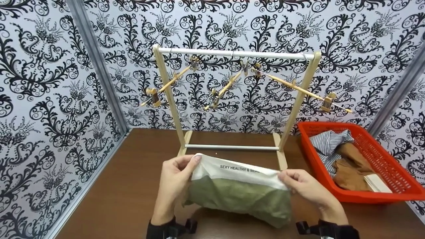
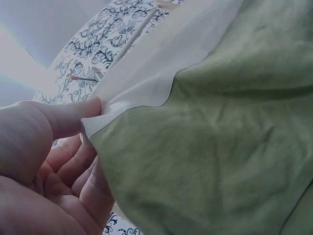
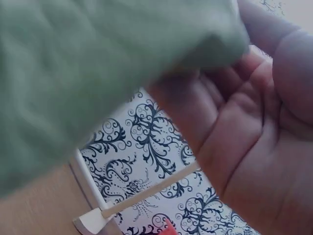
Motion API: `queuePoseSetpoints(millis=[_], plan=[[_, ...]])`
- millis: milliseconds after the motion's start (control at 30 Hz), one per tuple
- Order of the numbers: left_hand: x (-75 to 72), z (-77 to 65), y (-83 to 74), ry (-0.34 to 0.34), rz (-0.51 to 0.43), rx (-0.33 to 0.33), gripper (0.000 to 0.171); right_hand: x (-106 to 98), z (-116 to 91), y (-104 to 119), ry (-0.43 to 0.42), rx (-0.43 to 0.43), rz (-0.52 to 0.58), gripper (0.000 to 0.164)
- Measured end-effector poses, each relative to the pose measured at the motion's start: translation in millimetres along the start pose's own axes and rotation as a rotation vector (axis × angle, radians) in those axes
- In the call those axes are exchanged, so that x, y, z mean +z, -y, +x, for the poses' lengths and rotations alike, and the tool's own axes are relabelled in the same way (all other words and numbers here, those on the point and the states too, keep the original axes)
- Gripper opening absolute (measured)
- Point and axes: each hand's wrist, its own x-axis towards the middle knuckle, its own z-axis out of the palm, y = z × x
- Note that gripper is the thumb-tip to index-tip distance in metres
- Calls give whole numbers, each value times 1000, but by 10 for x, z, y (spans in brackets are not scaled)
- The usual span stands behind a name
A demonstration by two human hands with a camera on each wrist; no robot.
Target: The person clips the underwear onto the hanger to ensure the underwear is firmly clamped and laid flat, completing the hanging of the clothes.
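Observation:
A green garment (image 1: 239, 196) with a white band along its top edge hangs stretched between both hands. Dark lettering on the band begins "SEXY HEALTHY &". My left hand (image 1: 177, 182) pinches the band's left end between thumb and fingers, seen close up in the left wrist view, where the white band (image 2: 146, 88) creases at the thumb. On the other side, my right hand (image 1: 308, 186) grips the band's right end. In the right wrist view the green cloth (image 3: 88, 73) covers that hand's fingertips. The garment's lower part sags over the brown table.
Behind the garment stands a wooden rack (image 1: 237, 53) with a white rail. Clip hangers hang from it: a left one (image 1: 176, 78), a middle one (image 1: 229, 84) and a right one (image 1: 298, 87). At right, a red basket (image 1: 385, 146) holds striped and brown cloths. Patterned walls enclose the brown table (image 1: 132, 186).

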Motion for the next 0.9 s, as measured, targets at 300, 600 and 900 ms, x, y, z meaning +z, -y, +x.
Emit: queuePoseSetpoints(millis=[300,600,900], plan=[[12,11,4,-29,-10,-56,21,105,102,1,-152,191,138,32],[-68,21,15,7,-5,-115,31,38,63,-30,-41,161,114,39],[-198,43,107,184,146,-13,32,1,49,-45,-99,144,-19,34]])
